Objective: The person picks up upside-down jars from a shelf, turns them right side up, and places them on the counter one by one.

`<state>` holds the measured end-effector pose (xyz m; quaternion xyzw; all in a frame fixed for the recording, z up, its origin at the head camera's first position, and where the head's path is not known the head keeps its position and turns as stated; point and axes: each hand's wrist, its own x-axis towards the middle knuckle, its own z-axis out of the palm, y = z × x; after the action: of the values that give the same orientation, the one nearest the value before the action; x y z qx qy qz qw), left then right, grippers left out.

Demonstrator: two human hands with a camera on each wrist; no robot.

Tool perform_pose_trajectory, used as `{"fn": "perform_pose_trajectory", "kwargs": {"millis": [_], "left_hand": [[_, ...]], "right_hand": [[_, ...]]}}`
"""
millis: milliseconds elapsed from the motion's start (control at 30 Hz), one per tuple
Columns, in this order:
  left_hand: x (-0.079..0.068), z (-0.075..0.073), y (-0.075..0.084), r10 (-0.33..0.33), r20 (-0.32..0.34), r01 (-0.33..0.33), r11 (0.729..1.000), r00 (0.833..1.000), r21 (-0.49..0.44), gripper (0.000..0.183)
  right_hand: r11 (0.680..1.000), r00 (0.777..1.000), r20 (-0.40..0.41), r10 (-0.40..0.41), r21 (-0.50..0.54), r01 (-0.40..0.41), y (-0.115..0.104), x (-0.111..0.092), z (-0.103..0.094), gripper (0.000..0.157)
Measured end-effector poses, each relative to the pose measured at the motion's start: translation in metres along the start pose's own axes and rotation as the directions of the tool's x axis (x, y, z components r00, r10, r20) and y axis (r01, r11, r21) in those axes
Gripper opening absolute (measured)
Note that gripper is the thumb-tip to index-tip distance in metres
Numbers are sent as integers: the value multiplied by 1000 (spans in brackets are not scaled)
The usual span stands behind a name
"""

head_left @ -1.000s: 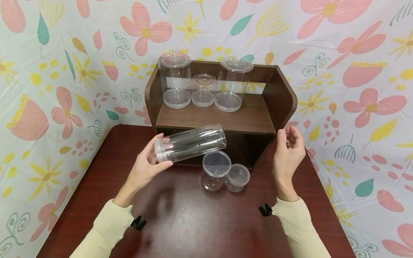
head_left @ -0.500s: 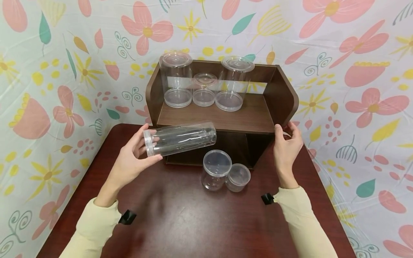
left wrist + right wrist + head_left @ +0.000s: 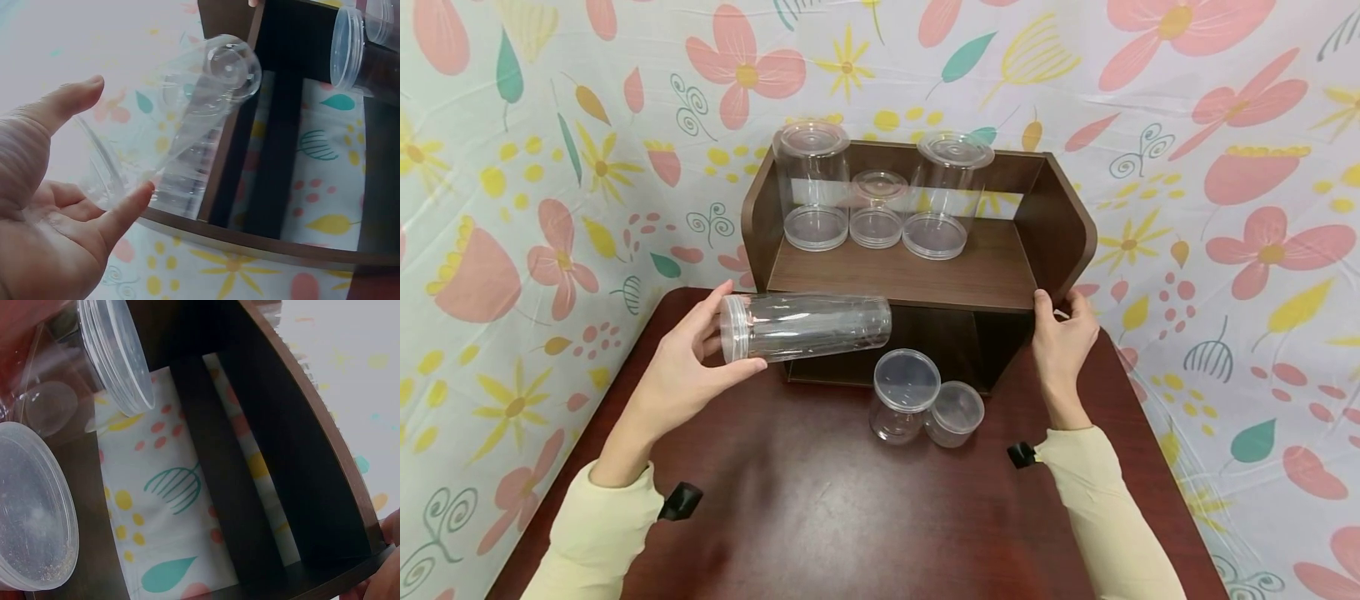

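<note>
My left hand (image 3: 673, 375) holds a tall clear plastic jar (image 3: 812, 327) by its lidded end, thumb below and fingers behind. The jar lies almost level in the air, its base pointing right, in front of the brown two-tier shelf (image 3: 895, 275). In the left wrist view the same jar (image 3: 212, 75) reaches away from the palm toward the shelf. At the shelf's right side, my right hand (image 3: 1063, 342) grips the front edge of the side panel, thumb in front and fingers around the outside. Only part of that hand (image 3: 384, 575) shows in the right wrist view.
A lidded clear jar (image 3: 904, 383) and a shorter one (image 3: 955, 408) stand together on the dark red table (image 3: 850, 517), before the lower tier. Up on the shelf stand a tall jar (image 3: 814, 183), a small jar (image 3: 876, 204) and another large jar (image 3: 946, 192).
My left hand has drawn the tall jar leftward and turned it closer to level. The right hand has come in to grip the shelf's side edge.
</note>
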<state>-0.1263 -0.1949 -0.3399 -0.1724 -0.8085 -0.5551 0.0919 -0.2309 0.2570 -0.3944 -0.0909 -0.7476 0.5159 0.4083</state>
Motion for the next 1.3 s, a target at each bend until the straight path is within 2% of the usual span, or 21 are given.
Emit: {"fn": "perform_pose_trajectory", "kwargs": {"millis": [133,467,800,1133,1300], "left_hand": [[-2,-3,7,-25,18,24,997,1000,78,98],[-2,-2,13,-9,13,6,969,1000,245,96],[3,4,3,-40,72,13,939,997,343,93],[8,11,-10,-35,136,-29,897,990,442,94],[10,18,-16,-46,177,-40,891,983,453,97]], "right_hand": [[1000,1000,-1,-2,-15,2,0,0,-1,19],[1000,1000,-3,-7,-22,7,2,0,-1,20],[999,1000,2,-10,-43,10,3,0,0,20],[999,999,0,-35,-23,35,3,-1,0,19],[998,999,-3,-47,-29,47,3,-1,0,20]]}}
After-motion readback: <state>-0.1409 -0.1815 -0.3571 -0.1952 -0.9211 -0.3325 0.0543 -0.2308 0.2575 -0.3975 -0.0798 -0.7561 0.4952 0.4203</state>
